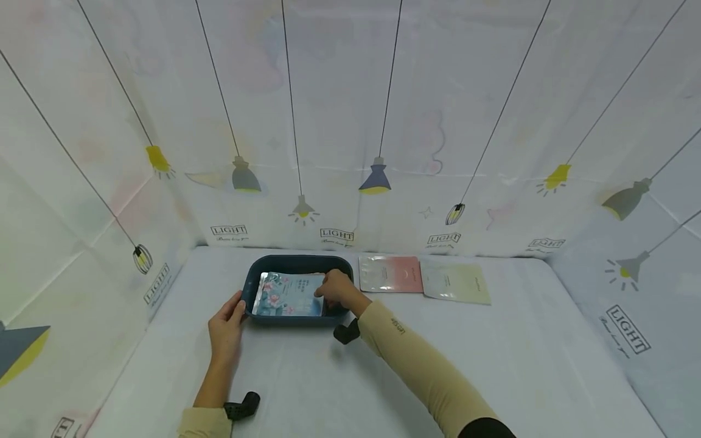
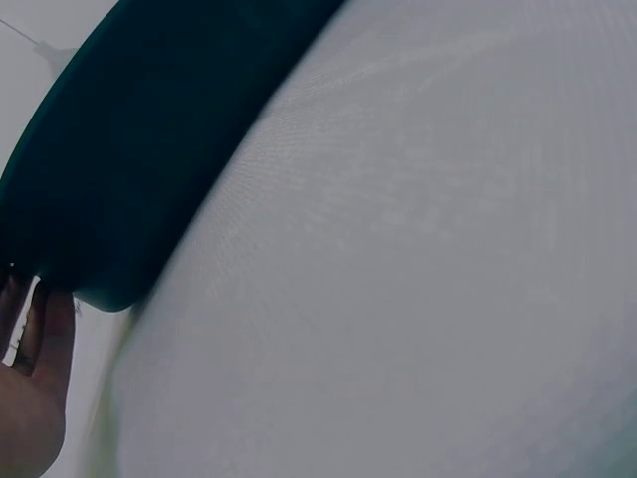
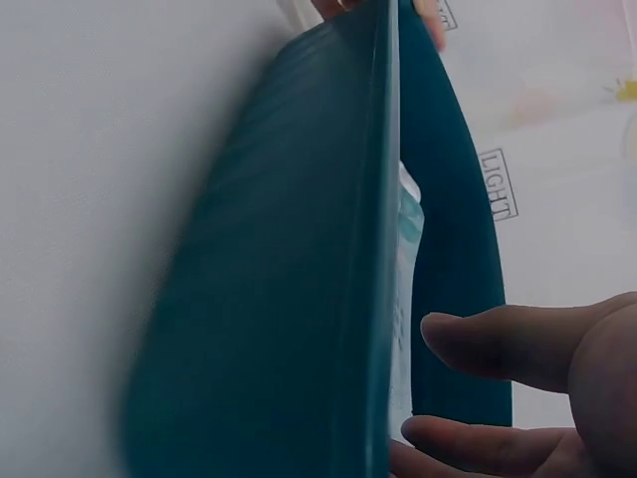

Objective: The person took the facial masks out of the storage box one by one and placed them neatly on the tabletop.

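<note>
A dark teal tray [image 1: 298, 320] with raised sides lies on the white table. In it is a blue foil sheet-mask packet [image 1: 290, 295] with a pink floral print and silver edges. My left hand [image 1: 226, 331] holds the tray's left end, its fingertips against the outer wall. My right hand [image 1: 341, 291] reaches over the tray's right end, fingertips at the packet's right edge. In the right wrist view, the thumb [image 3: 463, 339] and fingers are spread apart beside the packet [image 3: 401, 319], with a gap between them. Part of the packet's right side is hidden by this hand.
To the right of the tray lie a pink sheet-mask packet [image 1: 391, 274] and a pale green one [image 1: 457, 281], edge to edge. A white sheet printed with hanging lamps [image 1: 375, 176] stands behind the white table [image 1: 296, 377] and along its sides.
</note>
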The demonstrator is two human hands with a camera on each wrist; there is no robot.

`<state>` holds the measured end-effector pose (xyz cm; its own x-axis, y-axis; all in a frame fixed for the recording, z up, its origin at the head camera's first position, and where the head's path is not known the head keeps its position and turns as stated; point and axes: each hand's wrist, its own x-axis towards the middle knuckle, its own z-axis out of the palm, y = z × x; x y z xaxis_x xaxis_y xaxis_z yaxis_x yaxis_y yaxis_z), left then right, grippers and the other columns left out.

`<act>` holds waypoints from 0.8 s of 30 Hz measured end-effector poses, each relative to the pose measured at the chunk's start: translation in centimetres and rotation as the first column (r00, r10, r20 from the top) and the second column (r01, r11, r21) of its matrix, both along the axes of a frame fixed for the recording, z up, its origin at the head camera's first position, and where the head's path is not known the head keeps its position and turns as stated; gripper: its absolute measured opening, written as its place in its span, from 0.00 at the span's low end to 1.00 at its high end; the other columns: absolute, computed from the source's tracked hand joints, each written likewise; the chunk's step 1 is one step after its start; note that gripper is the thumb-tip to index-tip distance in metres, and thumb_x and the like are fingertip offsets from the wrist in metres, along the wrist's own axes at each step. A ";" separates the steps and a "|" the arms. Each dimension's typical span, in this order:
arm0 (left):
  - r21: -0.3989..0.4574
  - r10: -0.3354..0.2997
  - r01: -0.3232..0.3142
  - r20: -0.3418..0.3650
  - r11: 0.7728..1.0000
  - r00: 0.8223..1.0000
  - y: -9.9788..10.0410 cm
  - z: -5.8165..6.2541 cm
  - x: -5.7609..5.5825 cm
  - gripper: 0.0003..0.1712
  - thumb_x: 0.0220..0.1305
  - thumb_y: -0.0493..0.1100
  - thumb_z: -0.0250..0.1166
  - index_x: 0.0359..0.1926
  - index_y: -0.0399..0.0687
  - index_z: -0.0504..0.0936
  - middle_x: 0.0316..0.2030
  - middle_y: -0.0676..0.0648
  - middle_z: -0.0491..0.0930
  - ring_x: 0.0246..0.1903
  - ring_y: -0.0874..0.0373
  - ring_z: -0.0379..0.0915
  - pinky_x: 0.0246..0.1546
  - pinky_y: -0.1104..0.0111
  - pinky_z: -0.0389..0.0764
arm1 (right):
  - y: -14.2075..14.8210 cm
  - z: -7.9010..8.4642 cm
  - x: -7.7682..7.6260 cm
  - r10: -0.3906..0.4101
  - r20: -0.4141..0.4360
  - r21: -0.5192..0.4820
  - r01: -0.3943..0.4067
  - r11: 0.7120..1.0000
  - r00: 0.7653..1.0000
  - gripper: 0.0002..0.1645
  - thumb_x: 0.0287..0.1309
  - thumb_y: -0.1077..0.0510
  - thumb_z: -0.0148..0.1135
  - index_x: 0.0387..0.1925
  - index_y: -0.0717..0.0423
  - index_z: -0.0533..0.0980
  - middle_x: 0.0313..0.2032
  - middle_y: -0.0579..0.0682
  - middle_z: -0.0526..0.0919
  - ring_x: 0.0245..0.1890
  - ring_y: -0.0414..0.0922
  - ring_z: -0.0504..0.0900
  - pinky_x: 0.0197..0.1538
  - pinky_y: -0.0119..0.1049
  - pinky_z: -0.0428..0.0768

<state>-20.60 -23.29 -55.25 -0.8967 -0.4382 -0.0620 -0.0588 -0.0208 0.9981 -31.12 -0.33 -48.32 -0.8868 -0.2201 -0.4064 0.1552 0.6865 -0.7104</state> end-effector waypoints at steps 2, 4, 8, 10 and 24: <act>-0.004 0.001 -0.001 -0.009 1.000 1.000 0.0 0.0 -0.1 0.25 0.74 0.47 0.53 0.68 0.44 0.69 0.68 0.43 0.69 0.64 0.50 0.68 0.48 0.88 0.76 | 0.0 0.0 0.0 -0.005 -0.007 -0.014 0.005 1.000 1.000 0.19 0.55 0.61 0.69 0.46 0.67 0.77 0.39 0.58 0.82 0.29 0.48 0.84 0.36 0.40 0.87; -0.010 0.005 -0.005 -0.010 1.000 1.000 0.0 0.0 -0.1 0.25 0.74 0.47 0.53 0.68 0.44 0.70 0.68 0.43 0.69 0.64 0.50 0.69 0.47 0.88 0.76 | 0.0 -0.1 0.0 -0.010 -0.017 -0.024 0.010 1.000 1.000 0.21 0.55 0.61 0.69 0.49 0.68 0.76 0.43 0.59 0.82 0.28 0.47 0.84 0.36 0.40 0.87; -0.005 0.011 -0.011 -0.004 1.000 1.000 0.1 -0.1 0.0 0.25 0.74 0.47 0.54 0.67 0.44 0.70 0.68 0.44 0.70 0.64 0.50 0.69 0.46 0.88 0.76 | 0.0 -0.5 0.1 -0.011 -0.034 -0.024 0.010 1.000 0.999 0.22 0.53 0.62 0.70 0.49 0.67 0.76 0.42 0.59 0.82 0.27 0.46 0.83 0.34 0.39 0.87; 0.007 0.014 -0.014 -0.003 1.000 1.000 0.1 -0.1 0.0 0.25 0.74 0.46 0.54 0.67 0.43 0.70 0.68 0.44 0.69 0.64 0.49 0.69 0.46 0.88 0.76 | 0.0 -0.6 0.1 0.001 -0.046 -0.011 -0.001 1.000 0.999 0.19 0.52 0.63 0.71 0.45 0.67 0.77 0.38 0.57 0.82 0.27 0.47 0.84 0.33 0.39 0.87; 0.020 0.014 -0.014 0.004 1.000 1.000 -0.1 -0.3 -0.2 0.25 0.73 0.45 0.55 0.67 0.42 0.70 0.66 0.42 0.71 0.62 0.51 0.70 0.46 0.87 0.77 | 0.0 -0.5 0.5 0.067 -0.142 0.068 -0.058 0.996 0.988 0.23 0.51 0.61 0.72 0.49 0.65 0.78 0.44 0.58 0.84 0.25 0.42 0.80 0.28 0.33 0.79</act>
<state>-20.82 -23.40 -55.54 -0.8901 -0.4497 -0.0743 -0.0622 -0.0417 0.9972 -30.59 -0.37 -48.79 -0.9224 -0.2545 -0.2905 0.0103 0.7358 -0.6772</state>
